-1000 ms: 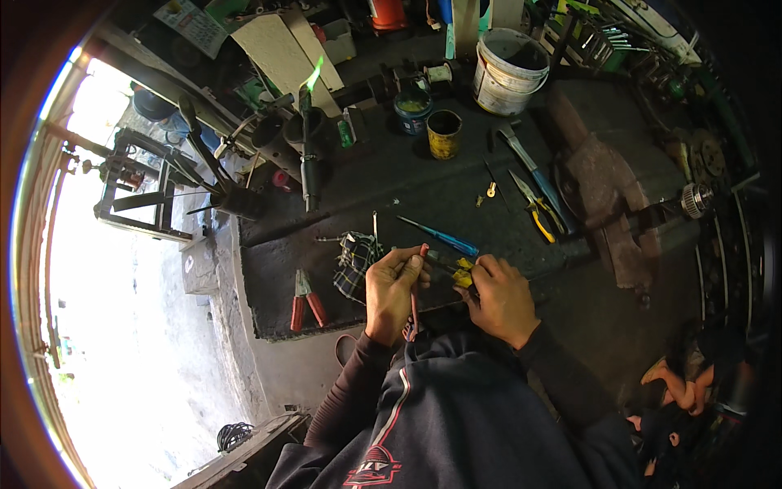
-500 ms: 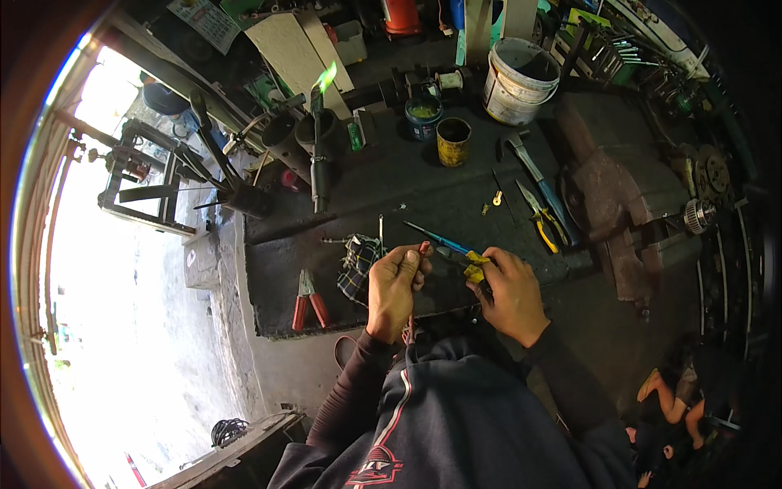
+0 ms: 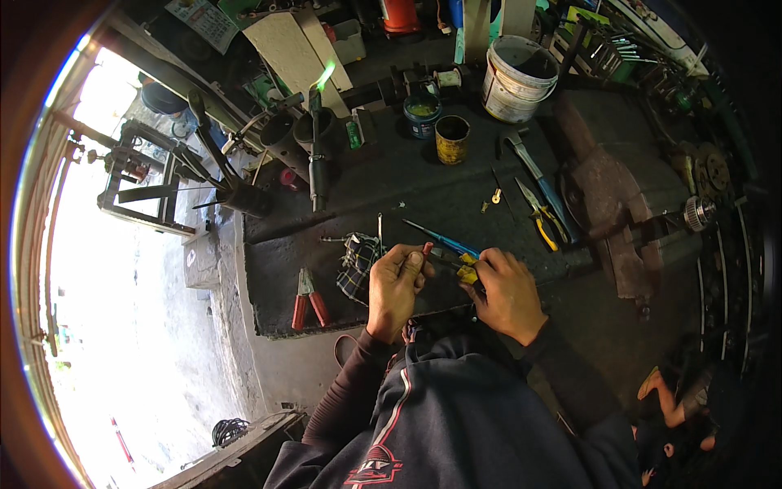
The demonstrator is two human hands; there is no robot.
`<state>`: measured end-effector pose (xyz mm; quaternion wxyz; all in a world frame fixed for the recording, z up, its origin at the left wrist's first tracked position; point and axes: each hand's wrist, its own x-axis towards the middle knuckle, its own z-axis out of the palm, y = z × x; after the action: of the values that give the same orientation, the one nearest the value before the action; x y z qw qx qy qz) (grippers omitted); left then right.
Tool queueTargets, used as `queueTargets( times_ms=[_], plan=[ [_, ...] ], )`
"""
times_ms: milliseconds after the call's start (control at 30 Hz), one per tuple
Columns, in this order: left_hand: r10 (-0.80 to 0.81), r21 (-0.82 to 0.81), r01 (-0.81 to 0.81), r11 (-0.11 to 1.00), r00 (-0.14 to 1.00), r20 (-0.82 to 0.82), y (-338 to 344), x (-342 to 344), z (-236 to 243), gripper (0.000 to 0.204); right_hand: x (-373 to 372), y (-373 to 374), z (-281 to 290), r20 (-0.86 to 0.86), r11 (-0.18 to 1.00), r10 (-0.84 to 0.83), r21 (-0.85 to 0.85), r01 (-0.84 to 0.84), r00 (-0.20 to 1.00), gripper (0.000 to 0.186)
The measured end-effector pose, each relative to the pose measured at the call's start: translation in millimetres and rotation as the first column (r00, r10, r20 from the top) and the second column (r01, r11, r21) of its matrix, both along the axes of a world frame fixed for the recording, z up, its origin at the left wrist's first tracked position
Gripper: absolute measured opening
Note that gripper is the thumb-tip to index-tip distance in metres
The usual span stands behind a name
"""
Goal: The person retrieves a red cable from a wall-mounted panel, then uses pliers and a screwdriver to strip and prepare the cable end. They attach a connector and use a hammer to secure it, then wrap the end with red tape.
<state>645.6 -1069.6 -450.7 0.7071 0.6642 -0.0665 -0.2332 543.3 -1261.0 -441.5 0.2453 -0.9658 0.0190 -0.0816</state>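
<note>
My left hand point(image 3: 394, 285) pinches a reddish cable point(image 3: 428, 247), its short end sticking up past the thumb. To its right, my right hand point(image 3: 509, 295) is closed around a yellow-handled tool point(image 3: 467, 274). A dark grey tip on this tool points toward the cable end; its exact kind is not clear. Just beyond both hands lies a thin blue-handled screwdriver point(image 3: 444, 239) on the dark bench. Beside my left hand is a bunched plaid cloth point(image 3: 355, 269), with red-handled pliers point(image 3: 309, 301) farther left.
Yellow-handled pliers point(image 3: 542, 222) and a blue-handled hammer point(image 3: 538, 175) lie to the right, before a large bench vise point(image 3: 623, 175). At the back stand a yellow can point(image 3: 452, 143), a white bucket point(image 3: 519, 81) and a torch point(image 3: 318, 155) burning with a green flame. People sit low at lower right.
My right hand has shifted slightly left, and the yellow-handled tool has turned so its tip comes close to the cable end. My left hand stays nearly in place.
</note>
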Motion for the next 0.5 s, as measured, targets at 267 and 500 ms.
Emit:
queueTargets(
  times_ms=[267,500],
  plan=[
    [-0.051,-0.008,0.051,0.999,0.999,-0.017,-1,4,1,0.02,-3,-3,-22,-0.024,0.979,-0.017,0.204,0.022,1.0,0.027],
    [-0.179,-0.396,0.056,0.916,0.943,-0.281,10,8,-5,0.018,-6,-11,-12,0.044,0.992,0.017,0.124,-0.022,0.999,0.031]
  ],
)
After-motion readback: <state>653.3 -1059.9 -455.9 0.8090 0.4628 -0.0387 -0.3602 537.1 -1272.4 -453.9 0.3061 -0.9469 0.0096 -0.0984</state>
